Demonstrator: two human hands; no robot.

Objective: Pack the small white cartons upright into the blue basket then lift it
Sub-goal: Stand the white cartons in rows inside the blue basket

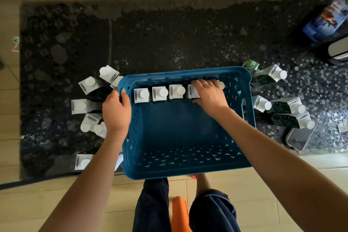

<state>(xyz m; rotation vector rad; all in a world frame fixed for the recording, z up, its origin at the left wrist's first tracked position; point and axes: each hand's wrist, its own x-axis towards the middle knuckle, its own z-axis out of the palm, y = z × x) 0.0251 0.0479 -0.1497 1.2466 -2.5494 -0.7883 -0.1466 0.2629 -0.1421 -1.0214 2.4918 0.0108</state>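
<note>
The right hand (208, 91) covers most of the fourth carton (192, 91) in the row along the far wall of the blue basket (185, 172), and nearly all of a fifth carton (222, 85), of which only a white sliver shows; whether the fingers curl round either cannot be told. The left forearm (98, 156) hides part of a carton on the rug (82, 162). A colourful printed box (327, 17) is blurred and cut off by the right edge. Carton labels are too small to read.
</note>
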